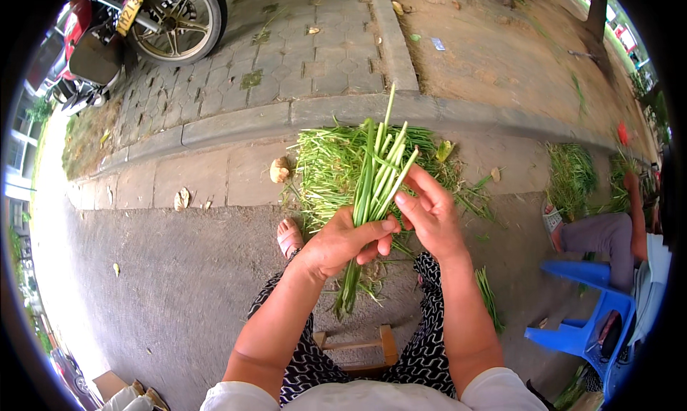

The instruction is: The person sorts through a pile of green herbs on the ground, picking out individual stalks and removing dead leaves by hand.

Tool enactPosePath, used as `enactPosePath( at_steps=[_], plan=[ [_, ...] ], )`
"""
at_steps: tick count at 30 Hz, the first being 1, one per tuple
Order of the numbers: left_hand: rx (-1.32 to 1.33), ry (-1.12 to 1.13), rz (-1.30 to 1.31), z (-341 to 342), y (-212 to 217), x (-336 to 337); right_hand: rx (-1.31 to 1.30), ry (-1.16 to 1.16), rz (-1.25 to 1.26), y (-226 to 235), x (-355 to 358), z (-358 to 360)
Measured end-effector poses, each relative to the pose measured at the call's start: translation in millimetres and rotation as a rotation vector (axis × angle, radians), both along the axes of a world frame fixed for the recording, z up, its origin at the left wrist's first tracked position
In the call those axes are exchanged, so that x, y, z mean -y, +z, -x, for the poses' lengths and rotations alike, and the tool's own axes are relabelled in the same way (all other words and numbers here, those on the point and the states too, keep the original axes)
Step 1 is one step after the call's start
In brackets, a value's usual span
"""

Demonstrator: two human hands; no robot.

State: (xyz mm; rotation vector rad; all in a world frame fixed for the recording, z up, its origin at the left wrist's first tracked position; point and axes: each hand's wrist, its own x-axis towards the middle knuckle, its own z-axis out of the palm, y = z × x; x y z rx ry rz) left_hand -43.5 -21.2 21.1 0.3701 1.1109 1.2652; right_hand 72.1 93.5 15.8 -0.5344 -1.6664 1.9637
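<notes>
A bunch of long green stalks stands up from my left hand, which is closed around its middle. Pale, uneven ends point up and away from me, and the darker green ends hang below my fist. At the bunch's right side is my right hand. Its thumb and forefinger are apart beside the outermost stalk, with the forefinger tip partly hidden behind it. Below my hands, a wide heap of similar cut green stalks lies on the ground against the curb.
My sandalled foot is left of the heap. A motorcycle stands at far left on the paving. To the right are another green pile, a seated person's leg and a blue plastic chair. Loose stalks lie nearer me.
</notes>
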Motion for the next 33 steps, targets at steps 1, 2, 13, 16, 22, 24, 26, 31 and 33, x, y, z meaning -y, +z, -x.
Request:
enactPosePath(
  at_steps=[1, 2, 13, 16, 22, 24, 26, 31, 33],
  plan=[
    [-0.020, -0.024, -0.002, -1, 1, 0, -0.021, -0.026, 0.045, 0, 5, 3],
    [-0.040, -0.046, -0.003, -2, 2, 0, -0.042, -0.051, 0.091, 0, 8, 5],
    [-0.134, 0.050, 0.031, 2, 1, -2, -0.033, -0.427, 0.007, -13, -10, -5],
    [-0.128, 0.109, 0.053, 9, -4, -2, -0.146, -0.551, 0.125, -16, -19, -8],
    [-0.135, 0.252, 0.052, 30, -3, 0, -0.149, -0.644, 0.168, -15, -34, -18],
    [-0.112, 0.314, 0.048, 36, -4, 3, -0.035, -0.578, 0.099, -15, -36, -21],
    [-0.088, 0.335, 0.029, 38, 0, 5, 0.154, -0.416, -0.035, -19, -36, -27],
    [-0.038, 0.319, 0.009, 37, -2, 4, 0.560, 0.533, -0.729, -30, -10, -27],
    [-0.081, 0.293, 0.023, 36, -2, 4, 0.522, 0.422, -0.776, -22, -1, -20]
  ],
)
